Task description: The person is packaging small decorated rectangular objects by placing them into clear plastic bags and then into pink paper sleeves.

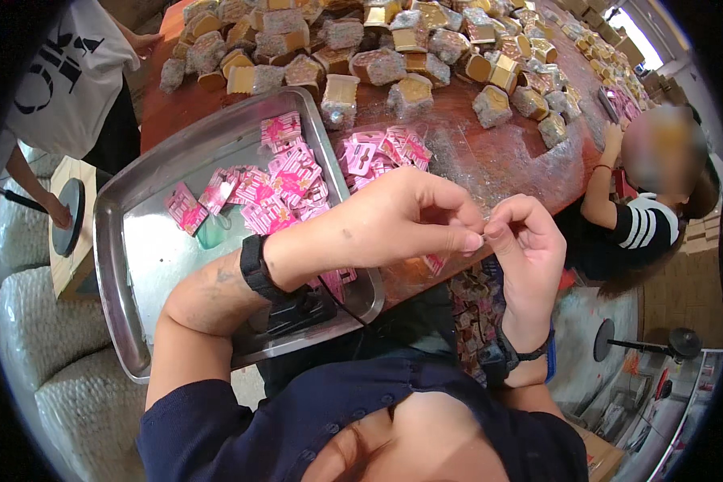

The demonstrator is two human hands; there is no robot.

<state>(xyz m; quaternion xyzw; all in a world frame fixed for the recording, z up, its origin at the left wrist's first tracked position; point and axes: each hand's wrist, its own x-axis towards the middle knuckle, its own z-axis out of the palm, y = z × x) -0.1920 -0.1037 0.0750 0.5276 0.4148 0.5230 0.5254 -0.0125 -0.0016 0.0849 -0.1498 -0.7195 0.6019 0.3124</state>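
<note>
My left hand (402,217) and my right hand (530,245) meet fingertip to fingertip just over the table's near edge. Both are closed in a pinch on something tiny between them, too small to name. Under my left forearm lies a metal tray (120,313) with a pile of pink printed cards (293,173) in it. More pink cards (361,158) lie on the table beyond my left hand. A translucent greenish piece (210,233) rests beside the pile in the tray. Below my right hand, many small pink and brown pieces (467,317) are partly hidden by it.
Wrapped golden blocks (410,92) crowd the far side of the red table (458,145). One person (72,88) stands at the left, another (651,217) sits at the right. Stuffed bubble-wrap sacks (52,321) line the left. A stool (602,341) stands at lower right.
</note>
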